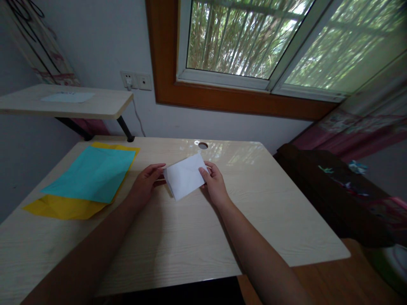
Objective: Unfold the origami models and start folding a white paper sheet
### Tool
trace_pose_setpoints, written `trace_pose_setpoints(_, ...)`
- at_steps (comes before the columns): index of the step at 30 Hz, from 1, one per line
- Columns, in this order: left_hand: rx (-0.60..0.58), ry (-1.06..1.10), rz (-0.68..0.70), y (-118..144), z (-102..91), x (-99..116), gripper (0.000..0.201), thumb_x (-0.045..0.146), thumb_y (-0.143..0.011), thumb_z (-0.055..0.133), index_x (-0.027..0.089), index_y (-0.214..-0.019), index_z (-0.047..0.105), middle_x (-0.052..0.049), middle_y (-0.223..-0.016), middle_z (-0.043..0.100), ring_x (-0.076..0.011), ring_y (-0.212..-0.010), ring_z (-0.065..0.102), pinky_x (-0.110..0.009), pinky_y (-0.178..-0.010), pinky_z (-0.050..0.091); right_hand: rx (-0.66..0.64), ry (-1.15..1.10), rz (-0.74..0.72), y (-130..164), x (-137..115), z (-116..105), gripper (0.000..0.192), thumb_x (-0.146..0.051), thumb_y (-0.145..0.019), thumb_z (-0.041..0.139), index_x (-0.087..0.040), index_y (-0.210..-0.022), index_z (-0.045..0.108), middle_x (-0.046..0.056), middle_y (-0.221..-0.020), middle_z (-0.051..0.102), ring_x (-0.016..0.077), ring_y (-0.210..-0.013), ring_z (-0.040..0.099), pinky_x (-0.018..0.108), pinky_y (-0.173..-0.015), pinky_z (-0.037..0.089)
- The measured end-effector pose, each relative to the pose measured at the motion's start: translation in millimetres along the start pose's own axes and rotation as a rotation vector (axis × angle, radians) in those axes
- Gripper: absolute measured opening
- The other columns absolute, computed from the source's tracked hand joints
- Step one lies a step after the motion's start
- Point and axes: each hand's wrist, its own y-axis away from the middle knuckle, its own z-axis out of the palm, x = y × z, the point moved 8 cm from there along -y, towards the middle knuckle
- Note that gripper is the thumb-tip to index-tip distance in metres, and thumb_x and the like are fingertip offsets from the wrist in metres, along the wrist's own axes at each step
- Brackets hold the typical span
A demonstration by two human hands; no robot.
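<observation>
A folded white paper (184, 177) is held between both hands, just above or on the light wooden table (197, 237). My left hand (146, 182) pinches the paper's left edge. My right hand (213, 181) grips its right edge, thumb on top. The paper is tilted, with its far corner raised toward the window.
A turquoise sheet (92, 173) lies on a yellow sheet (60, 207) at the table's left. A cable hole (202, 145) sits at the far edge. A raised shelf (66, 101) stands back left, a dark piece of furniture (337, 190) at the right, and a wall socket (136, 80) behind.
</observation>
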Motion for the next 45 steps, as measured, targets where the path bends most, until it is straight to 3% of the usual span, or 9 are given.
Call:
trace_pose_setpoints(8,-0.093,-0.126,0.057,6.0,11.6,5.9,0.046,0.043,-0.08,0.076,0.021,-0.119,0.065,-0.009,-0.114,0.071,-0.023,-0.101,0.068,-0.034,-0.084,0.055,0.02,-0.016,-0.028,-2.5,3.7,-3.4,0.039,-0.052,-0.085,0.068,-0.023,-0.112,0.066,-0.001,-0.076,0.061,0.0125,-0.06,0.05,0.024,-0.05,0.038)
trace_pose_setpoints(14,-0.039,-0.27,0.269,8.1,8.1,25.7,0.023,0.043,-0.084,0.072,0.02,-0.085,0.069,-0.01,-0.128,0.061,-0.0238,-0.116,0.06,-0.037,-0.099,0.049,0.081,0.018,-0.085,-4.2,1.1,-9.3,0.038,-0.052,-0.085,0.068,-0.023,-0.109,0.067,0.0,-0.082,0.064,0.0143,-0.067,0.053,0.026,-0.057,0.04)
trace_pose_setpoints(18,-0.056,-0.397,0.315,7.1,9.1,27.8,0.021,0.042,-0.082,0.072,0.021,-0.081,0.07,-0.009,-0.119,0.06,-0.0261,-0.119,0.057,-0.041,-0.098,0.052,0.102,0.005,-0.097,-4.3,-0.1,-11.7,0.034,-0.052,-0.084,0.068,-0.024,-0.103,0.063,-0.002,-0.077,0.059,0.0142,-0.065,0.051,0.025,-0.056,0.039)
trace_pose_setpoints(23,-0.118,-0.369,0.343,8.0,13.0,24.4,0.023,0.038,-0.08,0.077,0.023,-0.095,0.069,-0.009,-0.127,0.052,-0.0253,-0.121,0.055,-0.041,-0.094,0.055,0.074,0.004,-0.127,-3.5,-2.5,-8.4,0.028,-0.05,-0.086,0.067,-0.024,-0.095,0.058,-0.004,-0.072,0.051,0.0128,-0.062,0.045,0.025,-0.055,0.034)
trace_pose_setpoints(29,-0.139,-0.304,0.319,11.8,16.3,25.0,0.025,0.038,-0.076,0.081,0.02,-0.08,0.063,-0.009,-0.127,0.052,-0.0253,-0.118,0.058,-0.04,-0.092,0.057,0.074,0.041,-0.168,-2.0,-5.7,-7.9,0.025,-0.049,-0.089,0.064,-0.025,-0.094,0.056,-0.004,-0.073,0.047,0.0135,-0.064,0.044,0.026,-0.058,0.036)
trace_pose_setpoints(34,-0.073,-0.333,0.449,18.1,14.9,39.2,0.023,0.036,-0.08,0.078,0.019,-0.075,0.062,-0.008,-0.12,0.057,-0.0213,-0.11,0.062,-0.035,-0.088,0.058,0.043,0.088,-0.206,-0.2,-10.0,-3.0,0.024,-0.045,-0.088,0.066,-0.026,-0.101,0.057,0.001,-0.091,0.06,0.0171,-0.083,0.056,0.031,-0.075,0.047)
trace_pose_setpoints(37,0.086,-0.43,0.568,22.9,4.9,53.7,0.023,0.036,-0.081,0.077,0.02,-0.076,0.062,-0.006,-0.108,0.064,-0.019,-0.102,0.064,-0.029,-0.08,0.058,0.074,0.191,-0.285,2.5,-16.9,-3.5,0.036,-0.039,-0.087,0.069,-0.028,-0.118,0.055,0.006,-0.121,0.06,0.0209,-0.107,0.058,0.04,-0.093,0.05)
trace_pose_setpoints(40,0.177,-0.511,0.652,28.7,-0.2,63.3,0.015,0.033,-0.085,0.075,0.021,-0.085,0.067,-0.005,-0.096,0.07,-0.0162,-0.09,0.067,-0.027,-0.075,0.057,0.079,0.367,-0.433,9.4,-30.1,0.0,0.04,-0.032,-0.088,0.068,-0.029,-0.125,0.055,0.009,-0.131,0.054,0.0223,-0.114,0.057,0.044,-0.096,0.051)
trace_pose_setpoints(45,0.098,-0.567,0.719,36.5,7.6,63.9,0.005,0.027,-0.09,0.07,0.022,-0.092,0.069,-0.004,-0.101,0.075,-0.0179,-0.096,0.071,-0.032,-0.086,0.057,0.032,0.672,-0.735,33.7,-57.7,20.4,0.038,-0.023,-0.091,0.065,-0.032,-0.127,0.058,0.01,-0.132,0.052,0.0264,-0.125,0.05,0.05,-0.103,0.048)
